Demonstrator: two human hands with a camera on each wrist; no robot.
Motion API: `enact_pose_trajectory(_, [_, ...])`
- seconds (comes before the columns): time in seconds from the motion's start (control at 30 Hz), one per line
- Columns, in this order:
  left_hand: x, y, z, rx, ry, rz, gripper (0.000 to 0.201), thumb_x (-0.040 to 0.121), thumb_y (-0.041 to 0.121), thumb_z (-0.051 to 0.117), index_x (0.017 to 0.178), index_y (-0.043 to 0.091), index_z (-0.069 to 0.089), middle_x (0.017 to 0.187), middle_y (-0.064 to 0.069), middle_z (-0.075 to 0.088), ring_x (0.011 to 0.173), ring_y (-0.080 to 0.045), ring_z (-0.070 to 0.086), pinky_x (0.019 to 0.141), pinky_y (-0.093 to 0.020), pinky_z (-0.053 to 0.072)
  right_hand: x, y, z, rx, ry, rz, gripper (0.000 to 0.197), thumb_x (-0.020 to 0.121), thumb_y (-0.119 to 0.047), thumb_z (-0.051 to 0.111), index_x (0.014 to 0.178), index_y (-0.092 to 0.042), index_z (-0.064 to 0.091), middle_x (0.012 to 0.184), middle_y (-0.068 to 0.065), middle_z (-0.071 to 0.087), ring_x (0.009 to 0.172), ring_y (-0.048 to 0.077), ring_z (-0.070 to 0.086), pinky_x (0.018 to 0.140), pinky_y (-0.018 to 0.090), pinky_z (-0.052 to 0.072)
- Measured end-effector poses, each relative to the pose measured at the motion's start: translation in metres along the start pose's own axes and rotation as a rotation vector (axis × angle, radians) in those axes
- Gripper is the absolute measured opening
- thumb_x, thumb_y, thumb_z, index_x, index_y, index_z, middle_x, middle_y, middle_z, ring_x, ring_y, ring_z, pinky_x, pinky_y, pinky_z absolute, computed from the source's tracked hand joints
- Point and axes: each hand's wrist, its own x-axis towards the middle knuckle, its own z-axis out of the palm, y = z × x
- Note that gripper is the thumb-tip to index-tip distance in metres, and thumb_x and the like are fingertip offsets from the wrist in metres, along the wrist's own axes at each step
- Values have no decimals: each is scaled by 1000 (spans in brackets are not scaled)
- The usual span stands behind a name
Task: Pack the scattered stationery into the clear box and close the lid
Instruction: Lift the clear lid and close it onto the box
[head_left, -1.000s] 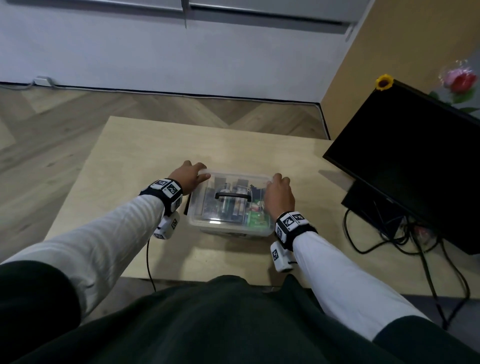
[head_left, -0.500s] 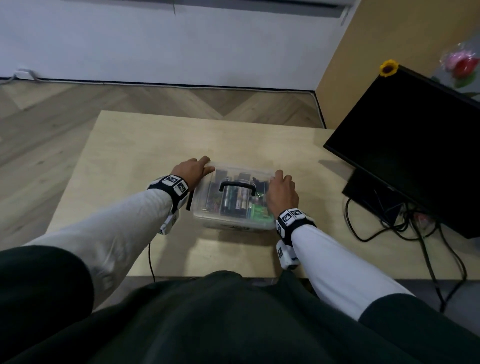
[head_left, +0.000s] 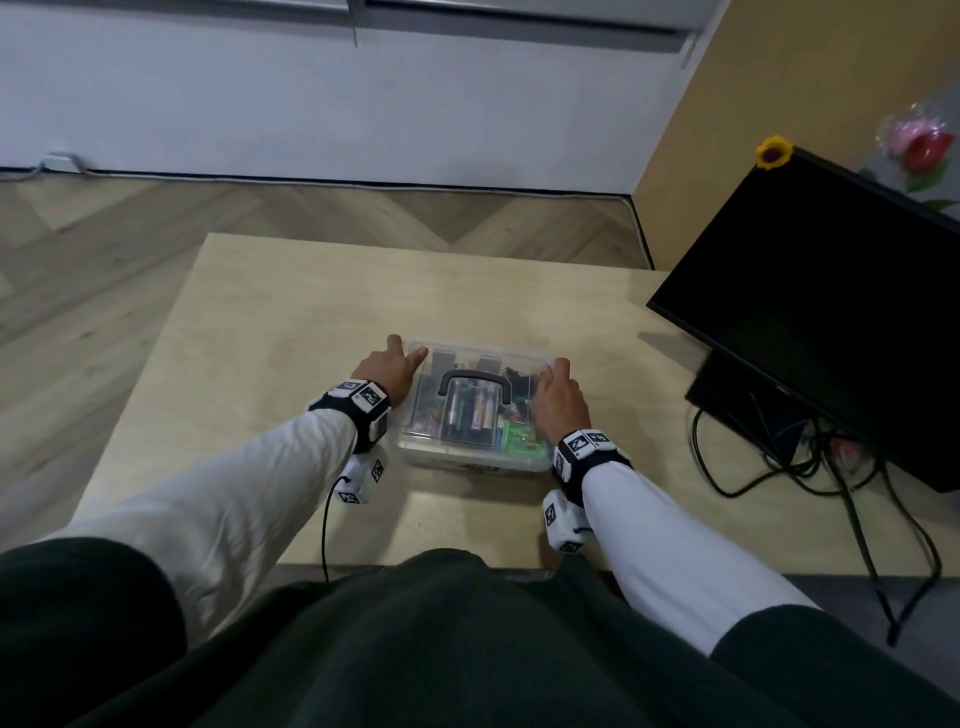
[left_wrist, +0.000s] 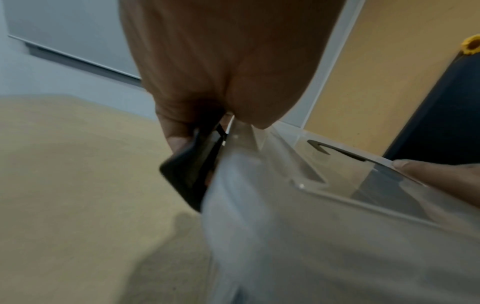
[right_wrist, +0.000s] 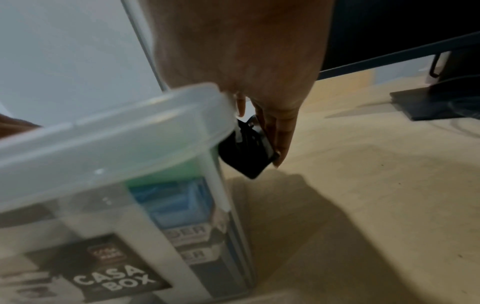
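While lid (head_left: 475, 395) sits on, left hand (head_left: 388, 370), right hand (head_left: 560, 402) grip latches

I see white long sleeves (head_left: 249, 499) on both arms, under a dark green top (head_left: 441, 644) that fills the near edge. Each wrist wears a black band (head_left: 363, 410) carrying white blocks printed with black square markers, and a white camera pod (head_left: 361, 475) hangs beneath. A thin black cable (head_left: 326, 525) trails from the left pod; the right pod's cable, if any, I cannot make out.
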Motion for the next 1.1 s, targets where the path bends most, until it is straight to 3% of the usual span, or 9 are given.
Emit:
enact_pose_trajectory(0.1, [-7, 8, 2, 7, 47, 12, 56, 101, 49, 31, 136, 6, 26, 102, -27, 65, 88, -42, 62, 66, -39, 43, 0, 0, -2, 29, -20, 5, 35, 107, -38, 19, 125, -13, 36, 111, 22, 56, 81, 33, 53, 69, 37, 39])
enact_pose_trajectory(0.23, [-17, 15, 4, 39, 44, -13, 84, 91, 70, 31, 151, 17, 6, 117, -27, 59, 98, -40, 61, 71, -37, 42, 1, -4, -1, 3, -5, 11, 32, 107, -36, 22, 126, -14, 38, 115, 19, 54, 85, 37, 57, 72, 42, 47])
enact_pose_trajectory(0.33, [-25, 19, 5, 104, 38, -35, 94, 86, 75, 39, 153, 22, 0, 121, -26, 55, 96, -39, 61, 66, -36, 42, 2, -7, 0, -13, 13, 14, 33, 107, -36, 23, 128, -15, 40, 116, 18, 54, 91, 39, 58, 77, 45, 50])
enact_pose_trajectory(0.43, [-30, 26, 7, 120, 47, -71, 90, 88, 69, 42, 153, 24, 1, 122, -26, 51, 90, -38, 60, 63, -35, 41, 2, -9, 3, -18, 37, 10, 34, 107, -36, 24, 127, -16, 41, 116, 17, 54, 92, 39, 59, 78, 44, 51])
enact_pose_trajectory(0.63, [-30, 29, 6, 132, -7, -77, 81, 90, 70, 37, 153, 35, -2, 127, -25, 43, 90, -38, 58, 67, -37, 43, 6, -3, -1, 26, 13, -17, 38, 107, -39, 25, 132, -18, 43, 120, 18, 53, 94, 38, 58, 74, 36, 44])
enact_pose_trajectory(0.77, [-31, 29, 5, 128, -11, -74, 75, 91, 69, 37, 151, 34, 8, 126, -25, 43, 89, -38, 57, 68, -38, 43, 13, 0, -8, 160, -38, -7, 44, 105, -41, 33, 143, -22, 45, 135, 17, 53, 117, 36, 55, 88, 35, 43])
enact_pose_trajectory(0.83, [-32, 30, 4, 124, -6, -76, 74, 91, 68, 37, 150, 32, 10, 125, -25, 43, 83, -36, 54, 67, -37, 43, 13, -7, -8, 227, -42, 11, 44, 106, -36, 34, 145, -18, 42, 139, 18, 52, 122, 36, 54, 92, 36, 43])
enact_pose_trajectory(0.93, [-33, 29, 4, 120, 4, -71, 72, 92, 67, 37, 149, 31, 12, 123, -25, 44, 87, -38, 57, 67, -37, 43, 12, -19, -8, 217, -46, 79, 47, 107, -32, 31, 149, -11, 33, 141, 22, 49, 121, 40, 53, 90, 38, 43])
enact_pose_trajectory(1.1, [-32, 29, 8, 100, 36, -75, 72, 90, 68, 39, 147, 31, 16, 118, -23, 47, 72, -32, 51, 62, -35, 43, 4, -36, -5, 47, -78, 135, 49, 108, -35, 25, 149, -8, 24, 143, 24, 40, 119, 44, 52, 90, 44, 42])
